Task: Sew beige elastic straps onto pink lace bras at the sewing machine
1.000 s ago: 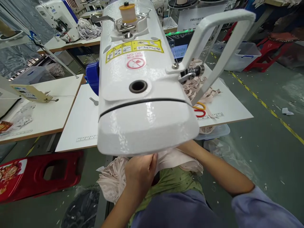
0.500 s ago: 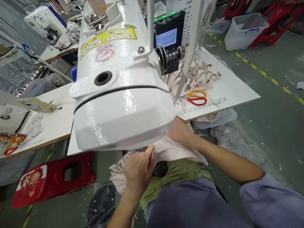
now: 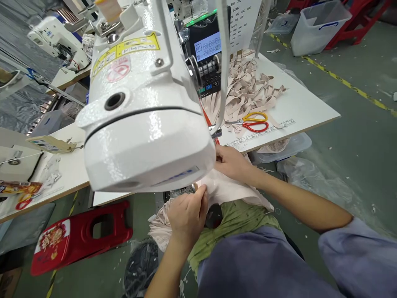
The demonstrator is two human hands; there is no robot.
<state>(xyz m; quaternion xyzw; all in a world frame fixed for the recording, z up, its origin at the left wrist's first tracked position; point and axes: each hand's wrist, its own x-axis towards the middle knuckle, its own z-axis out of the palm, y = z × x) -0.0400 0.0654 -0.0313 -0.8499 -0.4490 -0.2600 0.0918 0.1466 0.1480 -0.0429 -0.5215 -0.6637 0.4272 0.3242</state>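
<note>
A white sewing machine (image 3: 149, 149) fills the middle of the view, its head hiding the needle area. Pale pink fabric (image 3: 226, 186) stretches between my hands below and to the right of the head. My left hand (image 3: 187, 213) is closed on the fabric's edge, thumb and index finger pinched together. Gathered pink fabric (image 3: 161, 223) hangs beside that hand on its left. My right hand (image 3: 234, 163) grips the fabric near the table's front edge, its fingertips partly hidden behind the machine head. Part of the fabric rests over a green cloth (image 3: 232, 219) on my lap.
Pink fabric strips (image 3: 248, 87) lie piled on the white table (image 3: 310, 103), with scissors (image 3: 256, 122) and a measuring tape (image 3: 263, 134) nearby. A control panel (image 3: 207, 47) stands behind the machine. A red stool (image 3: 80, 236) is at the lower left, a clear bin (image 3: 319, 31) upper right.
The view has shifted, so the machine head sits farther left and more of my right hand shows. Both hands keep hold of the fabric in nearly the same place.
</note>
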